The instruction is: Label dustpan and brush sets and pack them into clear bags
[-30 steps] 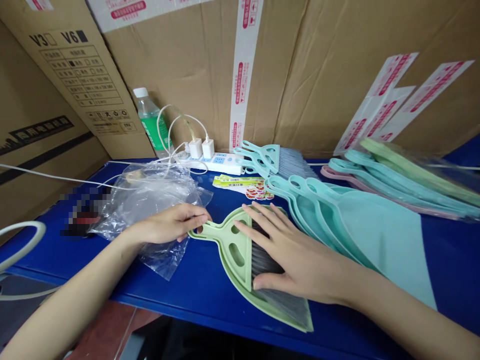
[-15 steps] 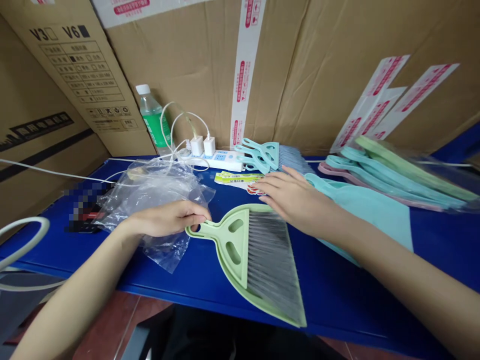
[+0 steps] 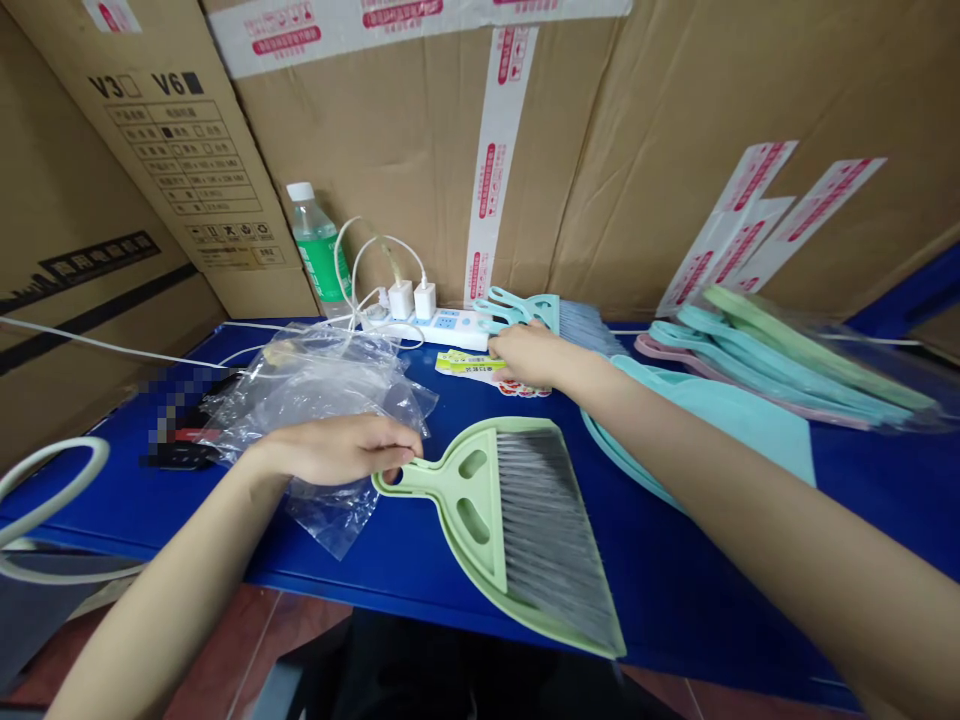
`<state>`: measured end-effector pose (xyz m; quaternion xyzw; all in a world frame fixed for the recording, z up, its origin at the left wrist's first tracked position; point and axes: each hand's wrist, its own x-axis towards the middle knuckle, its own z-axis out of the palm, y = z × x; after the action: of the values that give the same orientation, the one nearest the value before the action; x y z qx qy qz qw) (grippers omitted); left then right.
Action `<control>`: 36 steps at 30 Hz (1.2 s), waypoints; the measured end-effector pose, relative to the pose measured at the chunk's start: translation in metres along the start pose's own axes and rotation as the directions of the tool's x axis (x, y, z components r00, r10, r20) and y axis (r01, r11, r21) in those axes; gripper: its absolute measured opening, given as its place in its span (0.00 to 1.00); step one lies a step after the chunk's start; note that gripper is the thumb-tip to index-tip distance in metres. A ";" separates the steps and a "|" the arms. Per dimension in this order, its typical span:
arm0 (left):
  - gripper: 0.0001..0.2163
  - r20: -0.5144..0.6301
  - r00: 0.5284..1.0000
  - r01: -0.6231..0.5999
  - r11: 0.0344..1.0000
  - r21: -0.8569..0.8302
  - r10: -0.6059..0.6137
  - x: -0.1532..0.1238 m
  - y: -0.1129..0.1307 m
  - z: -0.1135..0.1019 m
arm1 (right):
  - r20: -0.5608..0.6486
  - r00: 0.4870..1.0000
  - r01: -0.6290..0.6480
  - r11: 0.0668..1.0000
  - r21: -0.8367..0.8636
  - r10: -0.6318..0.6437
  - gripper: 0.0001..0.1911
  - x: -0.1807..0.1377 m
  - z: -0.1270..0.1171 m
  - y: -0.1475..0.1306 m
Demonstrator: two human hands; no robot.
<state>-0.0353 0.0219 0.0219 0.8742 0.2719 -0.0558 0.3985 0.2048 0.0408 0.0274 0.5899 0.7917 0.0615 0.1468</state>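
Left hand (image 3: 351,449) on a green brush-and-dustpan pair, right hand (image 3: 531,356) reaching across the counter (image 3: 405,565).
The left thumb and fingers pinch the stacked handle ends of the green hand brush (image 3: 534,520) and the green dustpan (image 3: 516,611); the brush lies in the pan, grey bristles facing right, near the counter's front edge. The right hand's fingers are bent down by the yellow-green printed labels (image 3: 463,364) and the handles of the turquoise hand brushes (image 3: 586,326); I cannot tell whether they grip anything. Stacked turquoise dustpans (image 3: 739,415) lie under the right forearm, and a clear plastic bag (image 3: 330,392) lies partly beneath the left hand.
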 end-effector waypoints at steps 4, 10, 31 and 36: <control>0.11 -0.006 1.000 -0.017 1.000 0.014 0.017 -0.001 0.001 0.001 | 0.044 0.999 -0.005 1.000 0.005 0.005 0.18 0.010 0.002 0.001; 0.12 0.010 1.000 -0.011 1.000 0.028 0.011 -0.001 0.003 0.000 | 0.043 0.999 0.021 0.999 0.037 -0.022 0.18 0.017 0.005 0.005; 0.13 0.031 0.999 -0.011 0.999 0.041 0.010 0.000 0.003 -0.001 | -0.029 0.998 0.057 0.981 0.183 -0.053 0.18 0.002 0.012 -0.007; 0.13 0.034 0.999 -0.007 0.999 0.034 0.005 0.000 0.002 0.000 | 0.018 0.997 0.064 0.969 0.236 -0.071 0.18 0.014 0.012 -0.001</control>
<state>-0.0340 0.0210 0.0239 0.8806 0.2613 -0.0742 0.3883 0.2043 0.0530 0.0135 0.5766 0.8110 -0.0457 0.0880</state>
